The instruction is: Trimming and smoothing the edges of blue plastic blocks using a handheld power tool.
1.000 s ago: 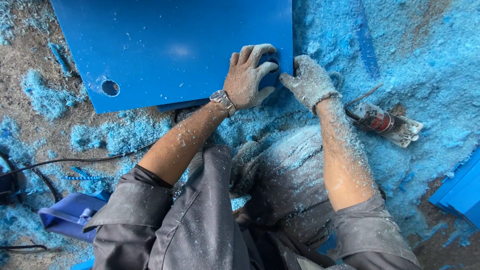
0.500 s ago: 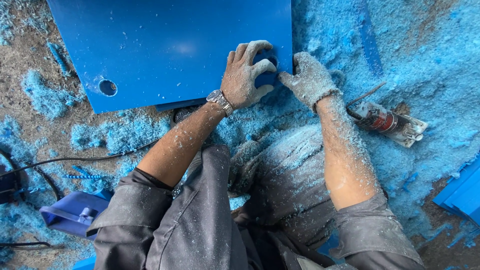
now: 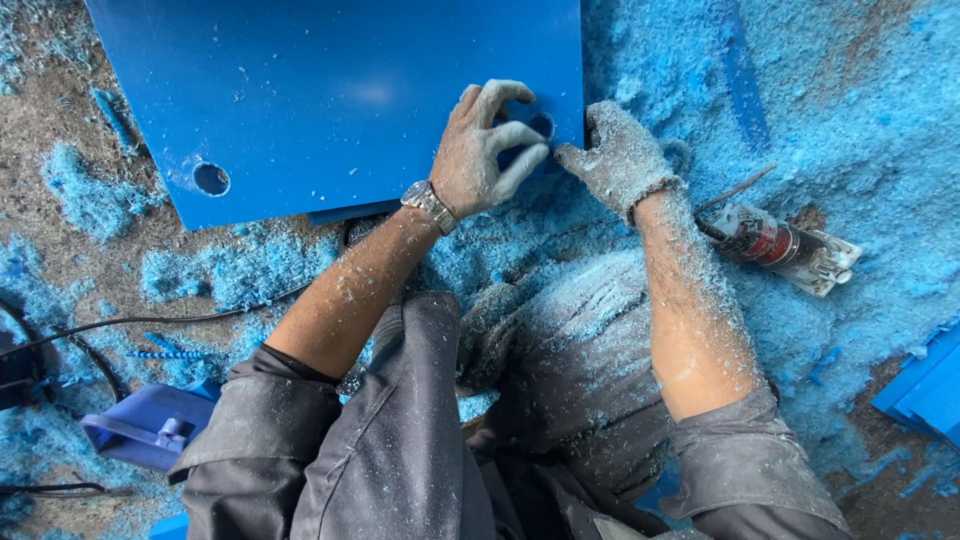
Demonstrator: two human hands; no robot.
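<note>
Dusty left hand (image 3: 482,150) curled over a hole (image 3: 541,125) at the blue panel's (image 3: 330,90) near right corner, right hand (image 3: 618,160) pinching its edge, both amid shavings (image 3: 850,120) on the floor; grip likely to slip on dust, scraping fingers on the cut rim.

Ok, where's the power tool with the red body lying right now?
In the head view the power tool lies on the blue shavings at the right, just beyond the right hand and forearm.
</note>
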